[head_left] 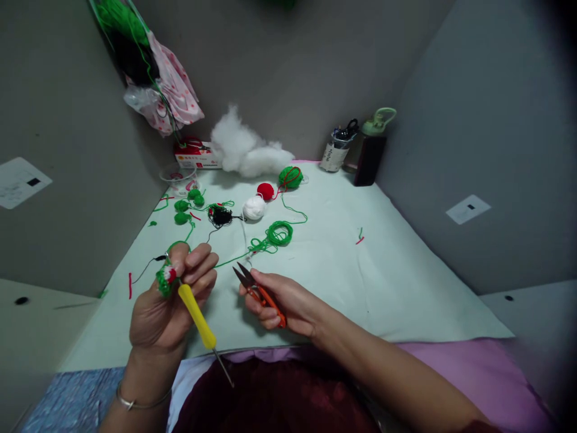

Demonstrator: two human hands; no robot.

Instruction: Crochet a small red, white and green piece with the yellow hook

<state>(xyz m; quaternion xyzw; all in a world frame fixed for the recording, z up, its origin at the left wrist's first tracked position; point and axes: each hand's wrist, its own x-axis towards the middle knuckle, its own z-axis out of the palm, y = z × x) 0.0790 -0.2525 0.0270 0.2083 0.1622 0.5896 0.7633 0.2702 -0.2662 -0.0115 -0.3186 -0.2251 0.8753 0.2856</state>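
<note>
My left hand (174,300) is raised over the table's left side, its fingers closed on a small green, white and red crochet piece (166,278). A double-ended crochet hook (197,316) with a yellow grip rests in the same hand, slanting down toward my lap. In my right hand (282,297) are orange thread snips (261,294), dark blades parted and pointing up-left toward the left hand. The blades are apart from the crochet piece. Green yarn runs from near the left hand to a loose green coil (279,233) on the table.
Behind lie a white yarn ball (253,208), a red ball (265,191), a green ball (291,177), a black yarn tangle (220,216) and several small green pieces (182,205). White stuffing (246,147), a clear cup (179,178), a pen holder (334,153) and a bottle (376,129) stand at the back.
</note>
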